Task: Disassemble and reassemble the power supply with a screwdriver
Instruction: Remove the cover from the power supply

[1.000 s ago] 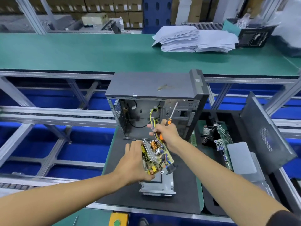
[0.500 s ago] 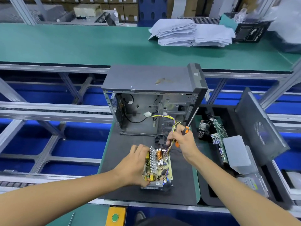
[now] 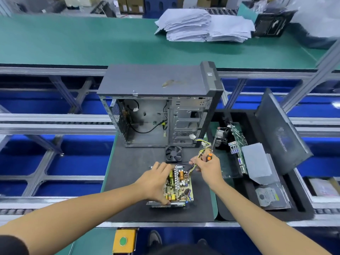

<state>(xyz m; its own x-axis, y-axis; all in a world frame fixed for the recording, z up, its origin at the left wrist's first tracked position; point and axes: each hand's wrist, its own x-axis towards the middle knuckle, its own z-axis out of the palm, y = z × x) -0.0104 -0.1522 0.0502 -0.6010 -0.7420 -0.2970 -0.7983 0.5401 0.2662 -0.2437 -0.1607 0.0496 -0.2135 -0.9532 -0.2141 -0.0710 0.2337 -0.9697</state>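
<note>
The power supply's yellow circuit board [image 3: 179, 186] lies flat over its metal housing [image 3: 165, 203] on the black mat [image 3: 128, 181]. My left hand [image 3: 156, 181] grips the board's left edge, fingers at its far and near corners. My right hand [image 3: 207, 168] holds an orange-handled screwdriver [image 3: 209, 157] together with the yellow and black cable bundle [image 3: 198, 155] that runs from the board toward the case. The screwdriver's shaft points up and away.
An open computer case [image 3: 158, 107] stands behind the mat, with a small black fan [image 3: 173, 153] in front of it. A black tray [image 3: 303, 210] at the right holds a motherboard [image 3: 237, 148], a grey box, a drive and the leaning side panel [image 3: 281, 133]. Paper stacks lie on the far green bench.
The board was held up and tilted; it has come down flat onto the housing. My right hand with the screwdriver and cables has moved right and nearer to me.
</note>
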